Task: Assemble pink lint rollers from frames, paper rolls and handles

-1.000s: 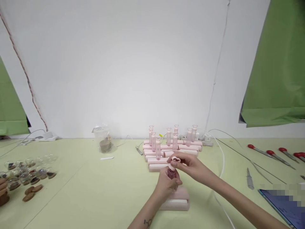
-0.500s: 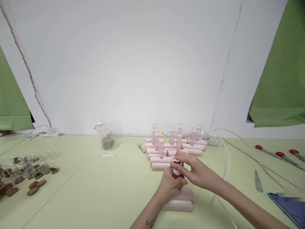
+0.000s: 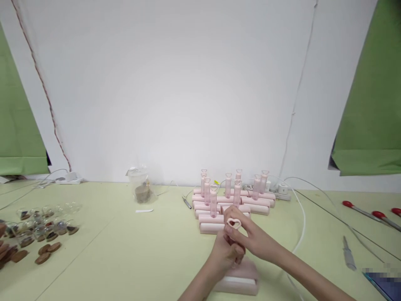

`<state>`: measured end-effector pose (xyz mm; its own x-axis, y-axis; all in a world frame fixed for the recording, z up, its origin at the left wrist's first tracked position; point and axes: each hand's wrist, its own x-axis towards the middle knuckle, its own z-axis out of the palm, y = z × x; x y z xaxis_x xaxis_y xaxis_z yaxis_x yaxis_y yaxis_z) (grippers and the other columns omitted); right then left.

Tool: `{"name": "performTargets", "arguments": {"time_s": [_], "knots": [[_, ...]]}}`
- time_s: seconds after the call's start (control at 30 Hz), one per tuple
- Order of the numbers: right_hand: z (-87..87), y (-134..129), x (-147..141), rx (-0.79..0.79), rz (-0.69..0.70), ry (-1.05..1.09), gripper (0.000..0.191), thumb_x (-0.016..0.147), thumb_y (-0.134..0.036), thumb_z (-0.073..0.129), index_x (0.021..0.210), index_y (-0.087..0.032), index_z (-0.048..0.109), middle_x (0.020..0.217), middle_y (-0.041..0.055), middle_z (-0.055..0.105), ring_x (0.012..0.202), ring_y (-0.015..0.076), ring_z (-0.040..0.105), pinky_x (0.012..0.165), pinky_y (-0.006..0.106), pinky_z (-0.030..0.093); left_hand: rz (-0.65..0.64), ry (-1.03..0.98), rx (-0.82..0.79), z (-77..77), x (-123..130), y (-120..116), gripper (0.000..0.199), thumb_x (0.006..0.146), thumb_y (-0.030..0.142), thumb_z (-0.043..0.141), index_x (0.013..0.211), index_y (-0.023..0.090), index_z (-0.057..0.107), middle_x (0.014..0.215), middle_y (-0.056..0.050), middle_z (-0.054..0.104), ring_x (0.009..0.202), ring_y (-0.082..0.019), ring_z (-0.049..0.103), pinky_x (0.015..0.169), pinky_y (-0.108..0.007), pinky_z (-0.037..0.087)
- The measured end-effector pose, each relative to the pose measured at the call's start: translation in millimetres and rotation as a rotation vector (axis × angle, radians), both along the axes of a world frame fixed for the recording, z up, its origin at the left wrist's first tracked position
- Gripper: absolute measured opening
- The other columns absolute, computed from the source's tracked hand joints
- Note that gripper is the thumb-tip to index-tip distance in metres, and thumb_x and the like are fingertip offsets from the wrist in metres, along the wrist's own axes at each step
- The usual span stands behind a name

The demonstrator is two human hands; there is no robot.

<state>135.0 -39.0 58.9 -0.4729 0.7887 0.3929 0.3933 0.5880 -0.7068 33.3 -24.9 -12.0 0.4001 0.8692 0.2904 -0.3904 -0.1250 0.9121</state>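
Note:
Both hands meet on a small pink tube with a heart-shaped ring top [image 3: 230, 220], at the front right of the table. My left hand [image 3: 221, 257] wraps round its lower part and hides most of the body. The fingers of my right hand [image 3: 250, 234] close on the top, just under the heart ring. Below the hands lies a rounded pink case [image 3: 241, 269] with a white strip along its front. Behind them stand several clear pink tubes [image 3: 213, 205] with heart tops, upright on rows of similar pink cases [image 3: 211, 229].
Far left are several small glass domes [image 3: 61, 227] and loose brown discs [image 3: 44, 258]. A bagged plastic cup [image 3: 139, 186], a white strip [image 3: 144, 210] and a pen-like tool [image 3: 186, 202] lie further back. Rightwards are a white cable [image 3: 303, 228], a grey-handled tool [image 3: 348, 257], red-ended rods [image 3: 376, 214] and a phone [image 3: 384, 284].
The view has shifted, so the table sits slightly lower. Around the tube's top my right fingers have moved; the heart ring now shows whole, and the pale collar under it is hidden.

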Motion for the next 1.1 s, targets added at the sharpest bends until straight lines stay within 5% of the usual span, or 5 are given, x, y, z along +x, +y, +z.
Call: {"name": "performTargets", "arguments": {"time_s": [0.2,0.33,0.53,0.8,1.1], "knots": [[-18.9,5.3,-8.3,-0.313,0.173,0.149,0.038,0.084,-0.051,0.031,0.085,-0.021,0.055,0.077,0.0012,0.056,0.048,0.0082,0.049,0.043,0.02,0.042,0.011,0.037,-0.05,-2.9,-1.6,-0.4,0.061,0.039,0.07,0.062,0.065,0.019,0.041,0.033,0.011,0.034,0.03,-0.004,0.028,0.032,-0.017,0.022],[-28.7,5.6,-9.2,-0.39,0.155,0.202,0.04,0.084,-0.05,0.031,0.091,-0.02,0.056,0.053,-0.0042,0.049,0.034,0.0063,0.043,0.033,0.016,0.033,0.01,-0.057,-0.133,-3.9,-0.2,-3.8,0.067,0.047,0.08,0.045,0.068,0.016,0.046,0.035,0.007,0.038,0.032,-0.007,0.036,0.035,-0.019,0.028],[-31.4,8.1,-12.6,-0.092,0.131,0.308,0.037,0.084,-0.042,0.034,0.079,-0.02,0.064,0.079,0.0046,0.062,0.073,0.0165,0.057,0.07,0.029,0.046,0.168,0.069,-0.352,-10.2,5.3,-4.8,0.057,0.055,0.071,0.05,0.072,0.017,0.047,0.035,0.011,0.029,0.029,-0.004,0.024,0.033,-0.018,0.014],[-24.8,-0.3,-12.3,-0.129,0.117,0.223,0.025,0.081,-0.029,0.041,0.078,-0.02,0.064,0.087,0.005,0.065,0.083,0.0188,0.058,0.075,0.03,0.046,0.239,0.043,-0.387,-2.2,5.2,-11.2,0.05,0.053,0.066,0.053,0.065,0.017,0.05,0.054,0.002,0.046,0.042,-0.008,0.036,0.039,-0.022,0.023],[-1.4,5.0,-0.2,-0.497,0.197,0.017,0.041,0.082,-0.046,0.037,0.104,-0.019,0.059,0.075,0.0039,0.065,0.054,0.0145,0.06,0.049,0.025,0.049,-0.048,-0.01,-0.295,10.1,2.8,-7.5,0.068,0.033,0.088,0.034,0.04,0.02,0.032,0.026,0.01,0.022,0.024,-0.001,0.014,0.029,-0.02,0.003]]}}
